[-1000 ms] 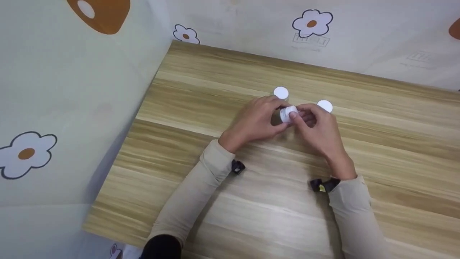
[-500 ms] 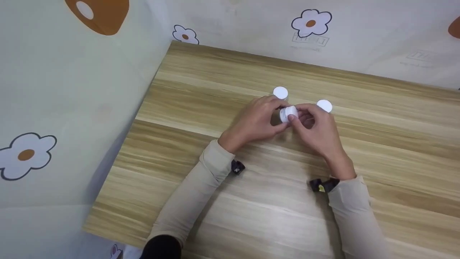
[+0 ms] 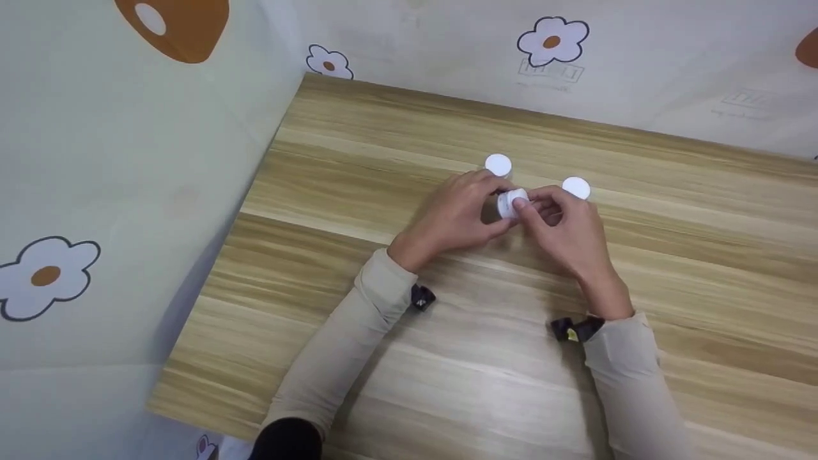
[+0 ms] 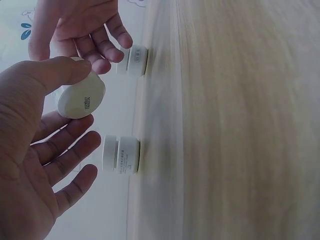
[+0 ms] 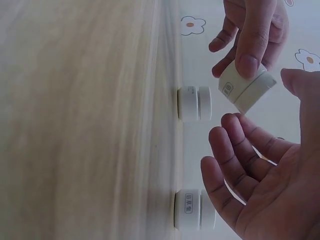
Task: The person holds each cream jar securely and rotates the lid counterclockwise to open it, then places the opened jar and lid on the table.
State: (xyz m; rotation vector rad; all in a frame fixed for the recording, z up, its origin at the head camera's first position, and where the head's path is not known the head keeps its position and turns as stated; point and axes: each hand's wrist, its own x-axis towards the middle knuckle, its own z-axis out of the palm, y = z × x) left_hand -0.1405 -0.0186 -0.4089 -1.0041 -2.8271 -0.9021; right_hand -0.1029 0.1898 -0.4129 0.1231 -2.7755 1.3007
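Above the middle of the wooden worktop (image 3: 396,358), both hands share a small white jar (image 3: 512,202), lifted and tilted. The left hand (image 3: 457,214) pinches it by thumb and fingers; the right hand (image 3: 569,227) holds its lid side (fingers curled). Two more jars (image 3: 498,165) (image 3: 576,188) stand just behind.

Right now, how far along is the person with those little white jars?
Two small white jars stand on the wooden table with lids on, so they look either done or untouched. A third jar is in hand: the left hand and the right hand both pinch it above the table. Whether its lid is being tightened or loosened cannot be told.
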